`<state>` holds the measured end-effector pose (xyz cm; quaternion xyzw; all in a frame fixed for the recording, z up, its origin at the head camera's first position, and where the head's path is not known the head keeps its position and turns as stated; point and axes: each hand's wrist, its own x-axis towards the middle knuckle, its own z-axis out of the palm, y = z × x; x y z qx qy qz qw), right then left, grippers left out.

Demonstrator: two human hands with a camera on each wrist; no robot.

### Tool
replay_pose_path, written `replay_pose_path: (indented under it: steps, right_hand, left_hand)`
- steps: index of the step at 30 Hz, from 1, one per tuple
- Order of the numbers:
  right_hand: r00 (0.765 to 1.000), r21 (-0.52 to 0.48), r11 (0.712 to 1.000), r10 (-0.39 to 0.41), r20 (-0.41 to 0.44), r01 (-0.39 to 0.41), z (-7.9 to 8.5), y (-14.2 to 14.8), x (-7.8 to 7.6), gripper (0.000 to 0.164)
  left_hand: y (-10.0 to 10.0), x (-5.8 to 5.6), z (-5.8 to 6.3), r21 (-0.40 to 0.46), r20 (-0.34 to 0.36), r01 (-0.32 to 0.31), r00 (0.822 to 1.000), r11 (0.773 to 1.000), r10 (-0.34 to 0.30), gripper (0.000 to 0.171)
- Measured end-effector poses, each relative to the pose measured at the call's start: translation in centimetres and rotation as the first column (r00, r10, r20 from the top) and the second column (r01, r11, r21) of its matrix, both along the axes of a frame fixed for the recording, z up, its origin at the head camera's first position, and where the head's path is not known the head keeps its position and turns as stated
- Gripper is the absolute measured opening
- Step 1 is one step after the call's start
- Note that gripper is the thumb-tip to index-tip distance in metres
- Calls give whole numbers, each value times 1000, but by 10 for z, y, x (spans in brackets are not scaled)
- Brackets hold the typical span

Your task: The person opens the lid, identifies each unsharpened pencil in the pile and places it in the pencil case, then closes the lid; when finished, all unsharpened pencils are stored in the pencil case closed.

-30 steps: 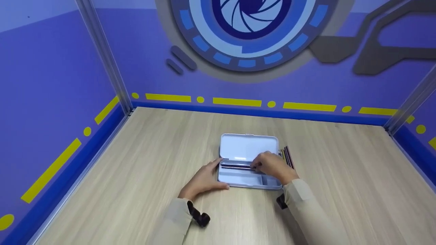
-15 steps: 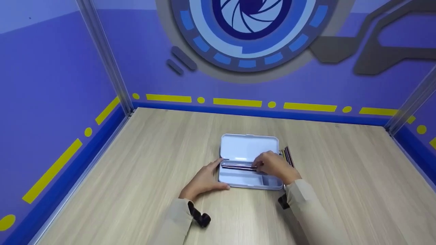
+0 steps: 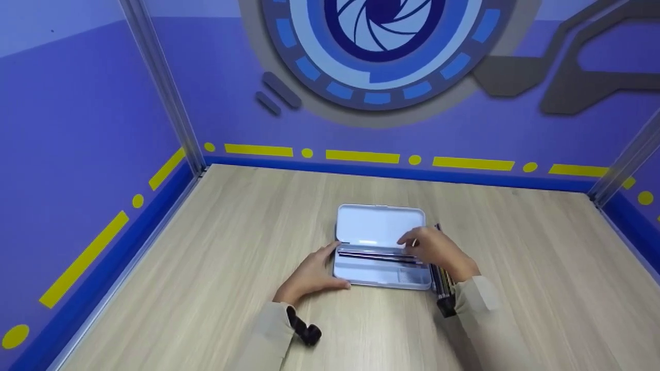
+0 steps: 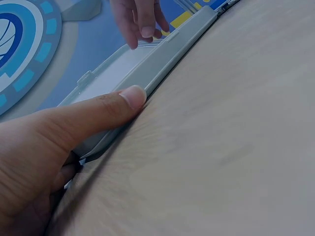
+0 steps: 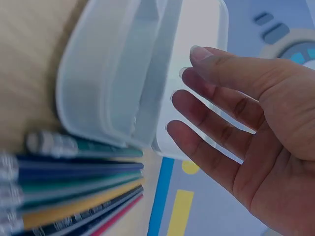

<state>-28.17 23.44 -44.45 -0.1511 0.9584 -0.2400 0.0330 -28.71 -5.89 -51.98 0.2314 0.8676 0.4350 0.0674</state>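
A white plastic pencil case [image 3: 380, 225] lies with its lid raised on the table. Dark pencils [image 3: 379, 256] rest lengthwise in its rear compartment. My left hand [image 3: 312, 273] grips the case's left end, thumb along the front wall [image 4: 110, 110] and fingers at the rear corner. Over the right end of the case is my right hand [image 3: 439, 251], its fingers loosely spread with nothing between them. Right beside the case, several pencils [image 5: 74, 184] lie side by side, green, blue, yellow, black and red; my right wrist partly hides them in the head view.
A wood-grain table [image 3: 258, 216] carries everything. Blue-purple printed walls [image 3: 216, 93] stand behind it and at both sides, with metal posts [image 3: 165, 93] at the corners. A small front right compartment [image 3: 412, 275] of the case holds no pencil.
My right hand has let go of the dark pencil in the case, lifted and drawn back to the right, its fingers spreading. My left hand keeps its place at the case.
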Motion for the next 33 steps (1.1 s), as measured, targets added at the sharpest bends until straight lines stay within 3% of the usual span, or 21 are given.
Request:
replay_pose_path:
  steps: [14,33]
  right_hand:
    - [998,-82,997,-8,-67,2,-1,41,6,23]
    - [988,-125,980,-155,-16,152,-14,82,21,30]
  left_hand:
    - [0,1,1,-11,13,-7,1000,1000,7,106]
    - [0,0,0,-1,10,0,1000,1000,0,106]
